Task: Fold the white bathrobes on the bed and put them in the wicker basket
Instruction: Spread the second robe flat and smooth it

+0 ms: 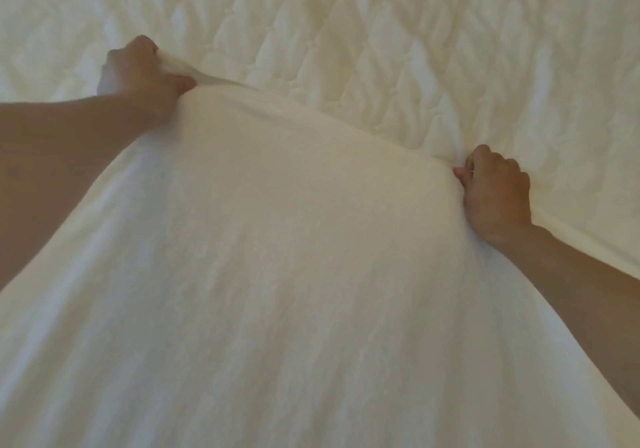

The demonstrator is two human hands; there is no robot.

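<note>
A white bathrobe (294, 257) is stretched out in front of me over the bed and fills the lower part of the view. My left hand (138, 77) grips its far left corner, with the cloth bunched between thumb and fingers. My right hand (495, 195) grips the far right corner, fingers curled round the edge. The far edge of the robe runs taut between the two hands. The wicker basket is out of view.
The quilted white bed cover (381, 39) spreads across the whole upper half of the view, beyond the robe's far edge and to both sides. Nothing else lies on the visible part of it.
</note>
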